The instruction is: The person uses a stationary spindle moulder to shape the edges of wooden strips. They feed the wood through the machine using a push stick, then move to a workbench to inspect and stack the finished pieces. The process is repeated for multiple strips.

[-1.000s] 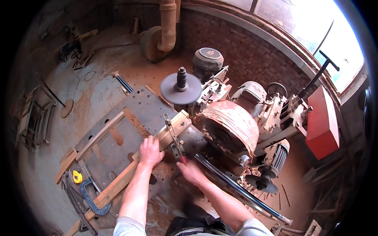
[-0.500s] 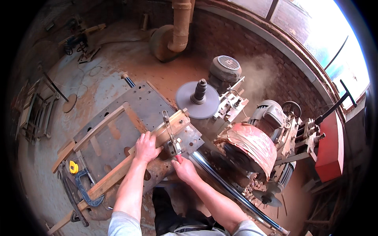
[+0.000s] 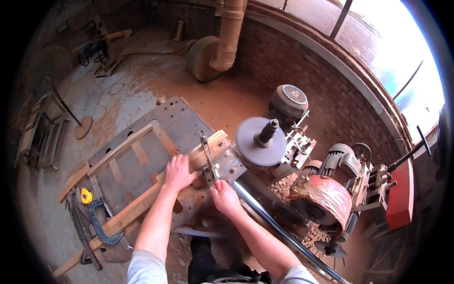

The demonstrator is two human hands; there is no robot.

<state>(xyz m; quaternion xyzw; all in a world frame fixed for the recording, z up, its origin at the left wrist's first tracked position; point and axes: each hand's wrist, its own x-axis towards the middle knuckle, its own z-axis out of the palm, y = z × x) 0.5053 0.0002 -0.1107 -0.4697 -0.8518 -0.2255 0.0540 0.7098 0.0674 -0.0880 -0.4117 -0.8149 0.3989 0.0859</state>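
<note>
My left hand [image 3: 178, 174] lies over a wooden rail [image 3: 137, 208], fingers across its top and thumb apart on the near side. The rail belongs to a wooden frame [image 3: 120, 149] on a steel sliding table [image 3: 161, 116]. My right hand [image 3: 224, 197] is closed round the red handle of a metal toggle clamp [image 3: 208, 163], the handle mostly hidden by my fingers. The clamp's long arm stands across a wooden block [image 3: 220, 142] at the table's right end. Just beyond that end is a grey round disc [image 3: 248, 137] on a spindle.
A red-covered cutter guard [image 3: 331, 194] and motors stand at the right, by a shiny rail [image 3: 265, 215]. On the left lie a blue G-clamp [image 3: 100, 225] and a yellow tape measure [image 3: 86, 196]. A dust pipe [image 3: 231, 33] rises behind.
The table, with my hands and the wooden frame, has shifted left relative to the disc and cutter machines, widening the gap. My right hand has moved slightly up with the clamp handle.
</note>
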